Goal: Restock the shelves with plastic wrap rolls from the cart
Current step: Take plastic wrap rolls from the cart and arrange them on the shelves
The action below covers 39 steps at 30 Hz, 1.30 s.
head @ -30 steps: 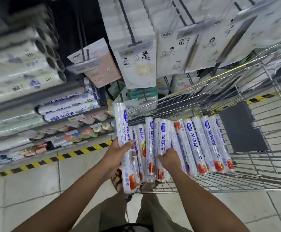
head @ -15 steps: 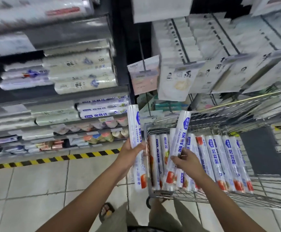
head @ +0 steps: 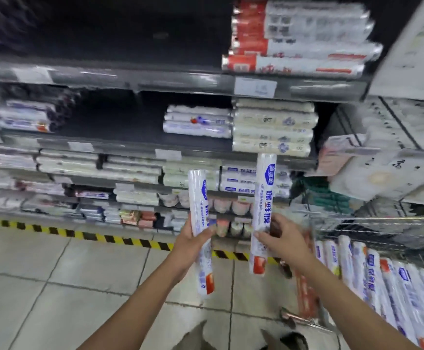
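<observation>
Dark shelves (head: 140, 80) carrying horizontally stacked stock are located at the left and centre. One plastic wrap roll (head: 198, 198) is gripped near its middle by the left hand (head: 192, 241) and held roughly upright above the tiled floor (head: 54, 274). A second roll (head: 264, 195), also upright, is gripped by the right hand (head: 283, 239), near the first. Further rolls (head: 372, 279) are laid side by side in the wire cart (head: 382, 219) at the right.

shelf labels (head: 255, 87) blurred, unreadable; cart (head: 382, 224) cut off at right edge.
</observation>
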Motion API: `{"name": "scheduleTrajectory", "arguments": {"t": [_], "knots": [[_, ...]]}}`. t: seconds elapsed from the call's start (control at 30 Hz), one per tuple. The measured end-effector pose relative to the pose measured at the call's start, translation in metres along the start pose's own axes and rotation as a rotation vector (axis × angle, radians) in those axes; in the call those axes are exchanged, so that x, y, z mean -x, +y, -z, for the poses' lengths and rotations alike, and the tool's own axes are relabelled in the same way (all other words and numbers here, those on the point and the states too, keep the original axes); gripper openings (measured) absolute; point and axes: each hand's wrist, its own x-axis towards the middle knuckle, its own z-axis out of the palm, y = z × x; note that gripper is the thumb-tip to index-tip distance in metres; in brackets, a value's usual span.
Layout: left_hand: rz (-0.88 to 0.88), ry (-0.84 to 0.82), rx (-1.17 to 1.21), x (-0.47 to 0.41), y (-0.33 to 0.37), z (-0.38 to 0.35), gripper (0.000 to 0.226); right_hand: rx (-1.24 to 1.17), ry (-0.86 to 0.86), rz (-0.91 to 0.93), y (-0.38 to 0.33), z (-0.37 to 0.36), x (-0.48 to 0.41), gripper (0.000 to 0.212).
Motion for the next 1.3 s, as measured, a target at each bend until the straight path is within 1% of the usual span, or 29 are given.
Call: {"name": "scheduleTrajectory", "arguments": {"t": [0.07, 0.1, 0.23, 0.27, 0.33, 0.43, 0.5, 0.6, 0.7, 0.77, 0.9, 1.03, 1.1, 1.23, 1.3], "knots": [[-0.034, 0.075, 0.021, 0.015, 0.009, 0.050, 0.053, 0.011, -0.053, 0.047, -0.036, -0.039, -0.005, 0.041], [-0.046, 0.110, 0.036, 0.021, 0.013, 0.073, 0.050, 0.019, -0.082, 0.066, -0.051, -0.057, -0.008, 0.042], [-0.078, 0.232, 0.075, 0.035, 0.032, 0.147, 0.047, 0.075, -0.172, 0.147, -0.107, -0.121, -0.028, 0.041], [-0.093, 0.256, 0.094, 0.036, 0.037, 0.161, 0.050, 0.081, -0.191, 0.164, -0.120, -0.135, -0.033, 0.040], [-0.126, 0.285, 0.116, 0.036, 0.044, 0.185, 0.057, 0.091, -0.221, 0.201, -0.142, -0.160, -0.047, 0.039], [-0.160, 0.333, 0.187, 0.029, 0.053, 0.217, 0.043, 0.109, -0.250, 0.256, -0.168, -0.193, -0.072, 0.040], [-0.172, 0.367, 0.241, 0.022, 0.060, 0.236, 0.043, 0.142, -0.260, 0.300, -0.185, -0.212, -0.091, 0.037], [-0.189, 0.398, 0.297, 0.006, 0.076, 0.265, 0.034, 0.208, -0.271, 0.362, -0.207, -0.239, -0.127, 0.036], [-0.192, 0.421, 0.313, -0.017, 0.092, 0.297, 0.026, 0.301, -0.292, 0.408, -0.226, -0.263, -0.169, 0.035], [-0.198, 0.441, 0.317, -0.034, 0.104, 0.316, 0.025, 0.361, -0.280, 0.441, -0.238, -0.276, -0.199, 0.034], [-0.218, 0.450, 0.326, -0.071, 0.128, 0.349, 0.028, 0.556, -0.202, 0.447, -0.260, -0.297, -0.256, 0.044], [-0.216, 0.447, 0.386, -0.108, 0.141, 0.376, 0.041, 0.671, -0.189, 0.436, -0.275, -0.316, -0.303, 0.041], [-0.209, 0.431, 0.455, -0.122, 0.145, 0.386, 0.040, 0.724, -0.177, 0.429, -0.279, -0.325, -0.320, 0.041], [-0.185, 0.358, 0.639, -0.142, 0.157, 0.402, 0.024, 0.797, -0.165, 0.424, -0.282, -0.336, -0.345, 0.035], [-0.157, 0.330, 0.706, -0.151, 0.164, 0.412, 0.025, 0.831, -0.154, 0.414, -0.283, -0.342, -0.352, 0.035]]}}
